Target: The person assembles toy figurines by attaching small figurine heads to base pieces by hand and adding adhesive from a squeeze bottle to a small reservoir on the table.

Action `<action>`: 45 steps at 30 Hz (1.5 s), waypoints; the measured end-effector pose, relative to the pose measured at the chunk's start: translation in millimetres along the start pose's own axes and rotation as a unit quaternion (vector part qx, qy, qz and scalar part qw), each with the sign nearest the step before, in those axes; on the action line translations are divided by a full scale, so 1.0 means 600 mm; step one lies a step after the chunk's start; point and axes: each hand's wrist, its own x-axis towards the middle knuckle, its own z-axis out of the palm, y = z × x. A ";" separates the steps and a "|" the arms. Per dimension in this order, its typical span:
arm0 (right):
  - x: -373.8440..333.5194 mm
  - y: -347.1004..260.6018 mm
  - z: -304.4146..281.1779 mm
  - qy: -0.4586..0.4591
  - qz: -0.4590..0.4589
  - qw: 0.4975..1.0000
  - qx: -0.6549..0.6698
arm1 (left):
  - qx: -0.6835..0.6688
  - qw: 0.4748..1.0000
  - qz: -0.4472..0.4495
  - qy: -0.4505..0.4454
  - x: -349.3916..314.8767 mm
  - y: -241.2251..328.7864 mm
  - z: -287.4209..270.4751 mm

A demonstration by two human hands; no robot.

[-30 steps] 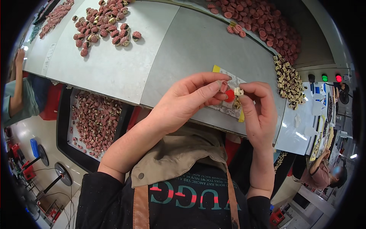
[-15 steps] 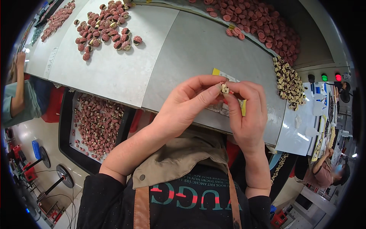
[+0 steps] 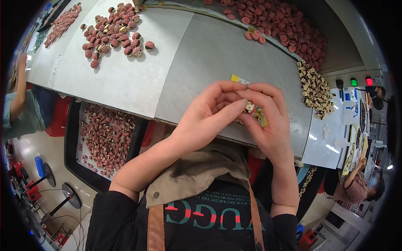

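- Left hand (image 3: 209, 119) and right hand (image 3: 268, 121) are meeting over the near edge of the grey metal worktable (image 3: 201, 62), fingertips pressed together.
- Both hands are pinching a small cream-and-brown round part (image 3: 250, 107) between thumbs and forefingers; fingers are curling narrow, closed on the piece, not spread.
- The part is sitting up off the worktable, held in the air just above a yellow-edged card (image 3: 235, 78) that is lying on the worktable and showing behind the knuckles.
- A second small piece is possibly tucking under the right fingers, just below the first; too small to tell.
- On the worktable's far left, a loose heap of pink ridged caps (image 3: 119, 35) is lying; a larger pile of pink caps (image 3: 284, 21) is spreading along the far right.
- A cluster of cream-coloured parts (image 3: 314, 88) is lying at the worktable's right end.
- Below the worktable's left front, a black tray of pink caps (image 3: 104, 138) is standing.
- Risk, as I judge it: the pinch is covering little of the part, so it could be slipping out, dropping off the worktable's near edge into the lap or onto the floor.
- Uneven pressure from the two thumbs could be cocking the piece crooked.
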 end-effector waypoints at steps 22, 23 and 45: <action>-0.020 0.016 -0.006 0.021 0.002 0.998 -0.059 | 0.375 0.916 0.142 -0.003 0.002 0.009 -0.012; -0.020 0.024 -0.018 0.022 0.022 0.997 -0.065 | 0.555 0.803 0.216 0.005 0.003 0.021 -0.027; 0.039 0.169 -0.192 0.018 0.187 0.951 -0.244 | 0.736 0.516 0.438 -0.016 0.294 0.017 -0.030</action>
